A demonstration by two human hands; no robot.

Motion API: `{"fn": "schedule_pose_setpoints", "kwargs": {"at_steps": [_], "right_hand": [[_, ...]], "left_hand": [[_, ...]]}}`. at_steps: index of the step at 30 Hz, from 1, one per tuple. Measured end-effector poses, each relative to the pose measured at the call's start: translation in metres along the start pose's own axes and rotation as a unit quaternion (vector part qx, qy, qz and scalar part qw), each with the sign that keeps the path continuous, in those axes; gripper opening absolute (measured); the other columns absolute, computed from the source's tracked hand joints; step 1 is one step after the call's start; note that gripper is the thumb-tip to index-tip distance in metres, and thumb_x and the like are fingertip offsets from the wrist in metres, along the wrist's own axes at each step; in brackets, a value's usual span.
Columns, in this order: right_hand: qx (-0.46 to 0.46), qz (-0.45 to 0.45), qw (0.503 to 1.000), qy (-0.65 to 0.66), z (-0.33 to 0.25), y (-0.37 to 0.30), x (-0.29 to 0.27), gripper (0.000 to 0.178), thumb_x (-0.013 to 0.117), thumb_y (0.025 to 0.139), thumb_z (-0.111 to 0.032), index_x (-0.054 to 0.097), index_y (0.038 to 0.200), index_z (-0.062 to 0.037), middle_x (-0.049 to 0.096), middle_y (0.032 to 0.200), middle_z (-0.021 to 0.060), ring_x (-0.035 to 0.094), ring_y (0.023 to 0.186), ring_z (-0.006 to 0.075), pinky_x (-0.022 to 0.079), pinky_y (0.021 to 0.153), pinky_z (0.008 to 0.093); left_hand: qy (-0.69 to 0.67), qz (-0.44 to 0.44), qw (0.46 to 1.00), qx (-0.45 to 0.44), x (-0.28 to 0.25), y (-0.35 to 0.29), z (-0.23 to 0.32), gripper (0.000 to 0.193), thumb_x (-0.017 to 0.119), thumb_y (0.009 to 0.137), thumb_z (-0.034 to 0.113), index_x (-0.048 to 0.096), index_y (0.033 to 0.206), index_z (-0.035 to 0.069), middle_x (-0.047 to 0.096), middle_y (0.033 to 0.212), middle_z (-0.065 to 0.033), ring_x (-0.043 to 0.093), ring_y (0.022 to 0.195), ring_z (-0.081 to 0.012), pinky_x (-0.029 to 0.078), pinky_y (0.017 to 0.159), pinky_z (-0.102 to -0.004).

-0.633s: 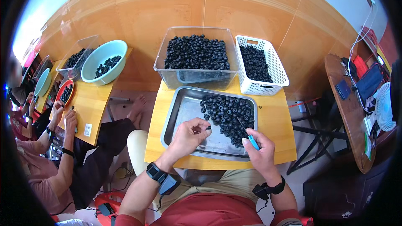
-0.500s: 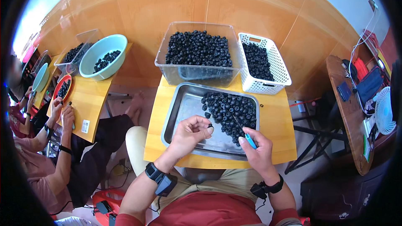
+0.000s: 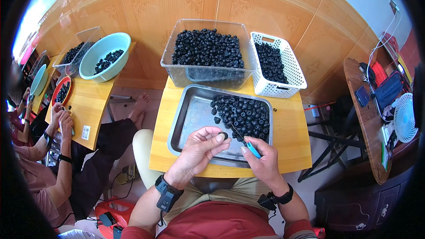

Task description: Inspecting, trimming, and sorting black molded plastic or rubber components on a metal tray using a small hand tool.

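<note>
- Black and round, a small piece [image 3: 224, 136] is pinched between the thumb and fingers of the left hand [image 3: 199, 150], held above the near half of a shallow metal tray [image 3: 191, 106].
- The right hand [image 3: 263, 161] closes around the blue handle of a slim tool [image 3: 252, 149], its thin dark shaft angled up and leftward beside the held piece; whether the two touch cannot be told.
- Ring-like black pieces lie in a loose heap [image 3: 245, 115] across the tray's right side, with bare metal to the left.
- Behind the tray on the wooden table [image 3: 160, 139], a clear plastic bin [image 3: 175, 77] and a white perforated basket [image 3: 290, 89] stand side by side, each holding many more black pieces.
- Dark devices are strapped to both wrists, above a red shirt [image 3: 221, 221].
- At left, a co-worker's hands [image 3: 61, 117] meet over a neighbouring table [image 3: 98, 102], near a red dish [image 3: 56, 93] and a pale blue-green basin [image 3: 108, 74] of similar dark pieces.
</note>
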State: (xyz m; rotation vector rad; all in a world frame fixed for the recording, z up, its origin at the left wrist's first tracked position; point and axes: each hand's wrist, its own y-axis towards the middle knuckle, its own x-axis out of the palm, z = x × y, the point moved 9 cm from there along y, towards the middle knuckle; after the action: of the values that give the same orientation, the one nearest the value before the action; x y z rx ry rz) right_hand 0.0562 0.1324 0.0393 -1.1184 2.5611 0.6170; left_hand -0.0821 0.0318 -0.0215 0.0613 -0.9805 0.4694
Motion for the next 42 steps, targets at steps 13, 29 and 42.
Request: {"fn": "schedule_pose_setpoints", "kwargs": {"at_steps": [13, 29, 42], "right_hand": [[-0.095, -0.030, 0.993, -0.064, -0.018, -0.003, 0.003, 0.039, 0.067, 0.094, -0.030, 0.066, 0.115, 0.0021, 0.065, 0.079, 0.0132, 0.065, 0.064, 0.0240, 0.050, 0.058, 0.0326], [-0.116, -0.031, 0.987, -0.109, -0.028, -0.010, -0.001, 0.032, 0.070, 0.091, -0.023, 0.068, 0.113, 0.0004, 0.065, 0.075, 0.0132, 0.064, 0.062, 0.0215, 0.049, 0.056, 0.0318], [-0.044, -0.057, 0.991, 0.117, -0.035, 0.002, 0.013, 0.034, 0.075, 0.089, -0.019, 0.068, 0.115, 0.0018, 0.068, 0.081, 0.0032, 0.057, 0.070, 0.0046, 0.047, 0.061, 0.0224]], "left_hand": [[-0.119, -0.026, 0.993, 0.002, 0.011, -0.004, -0.019, 0.015, 0.064, 0.095, 0.007, 0.063, 0.110, 0.004, 0.069, 0.102, -0.0081, 0.069, 0.092, -0.0187, 0.060, 0.087, -0.0318], [-0.091, -0.042, 0.995, 0.017, 0.016, -0.017, -0.020, 0.015, 0.062, 0.096, 0.007, 0.064, 0.110, 0.002, 0.070, 0.099, -0.0104, 0.069, 0.090, -0.0193, 0.060, 0.085, -0.0331], [-0.077, -0.085, 0.993, 0.009, 0.032, -0.028, -0.022, 0.015, 0.062, 0.096, 0.006, 0.063, 0.110, 0.003, 0.070, 0.103, -0.0102, 0.069, 0.094, -0.0175, 0.059, 0.086, -0.0308]]}}
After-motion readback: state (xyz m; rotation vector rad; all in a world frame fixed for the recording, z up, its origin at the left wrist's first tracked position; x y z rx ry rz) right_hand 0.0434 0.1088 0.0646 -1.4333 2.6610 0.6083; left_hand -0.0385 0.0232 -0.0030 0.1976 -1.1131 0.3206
